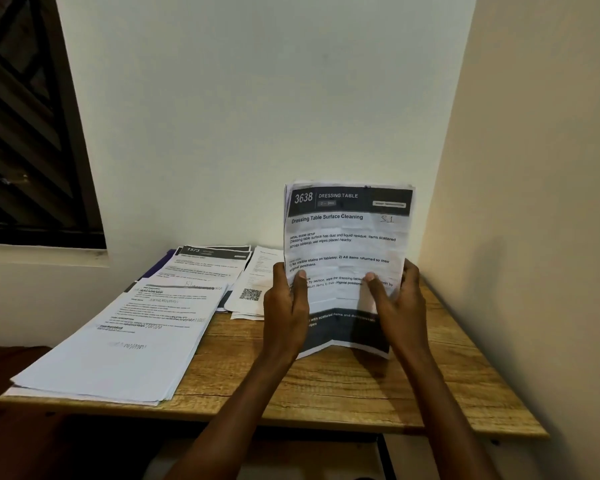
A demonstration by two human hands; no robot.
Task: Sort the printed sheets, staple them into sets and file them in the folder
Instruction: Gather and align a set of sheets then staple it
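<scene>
I hold a set of printed sheets (345, 244) upright above the wooden table (326, 382). Its top page has a dark header reading "3638 Dressing Table" and a handwritten "S1". My left hand (286, 306) grips the left edge, thumb on the front. My right hand (395, 299) grips the right edge, thumb also on the front. The set's bottom edge bends just above the tabletop. A large stack of printed sheets (118, 344) lies at the table's left front. More sheets headed "1573" (205, 263) lie behind it, on a dark folder (161, 263) that is mostly hidden.
Loose pages with a QR code (253, 289) lie in the middle back of the table. Walls close in behind and on the right. A dark window (25, 133) is at the left. No stapler is in view.
</scene>
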